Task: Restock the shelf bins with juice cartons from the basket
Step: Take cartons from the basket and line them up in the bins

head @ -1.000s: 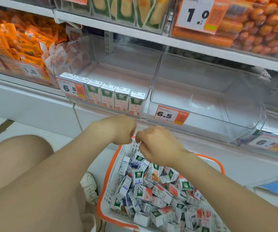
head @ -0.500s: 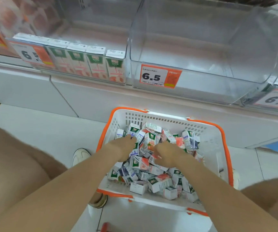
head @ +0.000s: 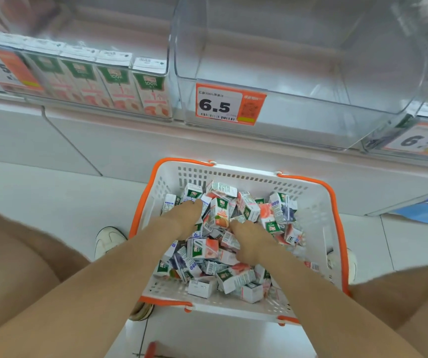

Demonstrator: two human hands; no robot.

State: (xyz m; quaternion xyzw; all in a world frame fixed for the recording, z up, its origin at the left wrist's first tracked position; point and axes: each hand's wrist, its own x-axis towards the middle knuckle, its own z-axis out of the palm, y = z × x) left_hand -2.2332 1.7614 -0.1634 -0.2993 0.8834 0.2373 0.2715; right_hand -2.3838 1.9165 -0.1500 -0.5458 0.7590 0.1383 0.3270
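Both hands are down in the white, orange-rimmed basket [head: 233, 174], which stands on the floor [head: 52, 197] just in front of the shelf [head: 130, 140], and they rest on the loose heap of juice cartons [head: 233, 277] inside it. The left hand [head: 185, 218] lies at the heap's far left and the right hand [head: 252, 240] near its middle, each with fingers bent down among the cartons; whether either grips one I cannot tell. On the shelf, the left bin [head: 167, 34] holds an upright row of cartons [head: 120, 83] along its front, and the clear bin [head: 311, 104] to its right carries a price tag [head: 229, 104] marked 6.5.
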